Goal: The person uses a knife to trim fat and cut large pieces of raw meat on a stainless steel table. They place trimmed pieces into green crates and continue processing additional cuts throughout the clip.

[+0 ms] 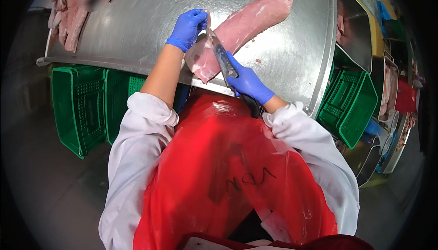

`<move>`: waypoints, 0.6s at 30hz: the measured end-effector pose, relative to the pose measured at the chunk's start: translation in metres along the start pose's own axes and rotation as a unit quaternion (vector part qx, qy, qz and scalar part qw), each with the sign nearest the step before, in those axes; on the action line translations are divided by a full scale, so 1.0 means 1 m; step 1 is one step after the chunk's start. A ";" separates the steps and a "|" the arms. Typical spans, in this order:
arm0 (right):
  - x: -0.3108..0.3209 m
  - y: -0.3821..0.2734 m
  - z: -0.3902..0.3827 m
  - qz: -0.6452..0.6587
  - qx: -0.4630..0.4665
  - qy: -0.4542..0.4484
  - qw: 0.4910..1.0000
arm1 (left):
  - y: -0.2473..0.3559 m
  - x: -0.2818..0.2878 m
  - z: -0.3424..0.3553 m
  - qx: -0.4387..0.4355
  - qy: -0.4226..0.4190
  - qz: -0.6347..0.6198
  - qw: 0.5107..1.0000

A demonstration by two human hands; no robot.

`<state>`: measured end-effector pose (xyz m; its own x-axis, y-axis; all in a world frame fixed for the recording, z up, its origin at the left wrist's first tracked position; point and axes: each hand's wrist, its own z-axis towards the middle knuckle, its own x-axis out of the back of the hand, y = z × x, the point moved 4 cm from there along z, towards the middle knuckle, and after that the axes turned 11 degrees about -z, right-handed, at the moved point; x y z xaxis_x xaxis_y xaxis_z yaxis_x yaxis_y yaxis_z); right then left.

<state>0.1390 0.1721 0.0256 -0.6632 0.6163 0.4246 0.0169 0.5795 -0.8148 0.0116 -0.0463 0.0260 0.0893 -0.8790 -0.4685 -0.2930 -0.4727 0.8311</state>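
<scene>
Steel worktable with green crates below its edge; a long pink cut of meat stretches away rightward, its near end between the left hand, pinching a raised pale strip, and the right hand, gripping a knife whose blade seemingly touches the meat

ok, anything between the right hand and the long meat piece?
Only the knife gripped in the right hand; it overlaps the near end of the long meat piece, beside the strip the left hand pinches. Nothing else visible.
</scene>
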 end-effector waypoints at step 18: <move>-0.034 -0.055 0.066 -0.121 0.040 0.017 0.992 | 0.070 0.041 -0.058 -0.091 -0.120 -0.290 0.945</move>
<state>0.1111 0.0836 0.0296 -0.6143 0.4830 0.6240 -0.1996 0.6700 -0.7151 0.0500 -0.1194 0.0819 -0.0404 -0.4402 -0.8970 -0.0897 -0.8925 0.4421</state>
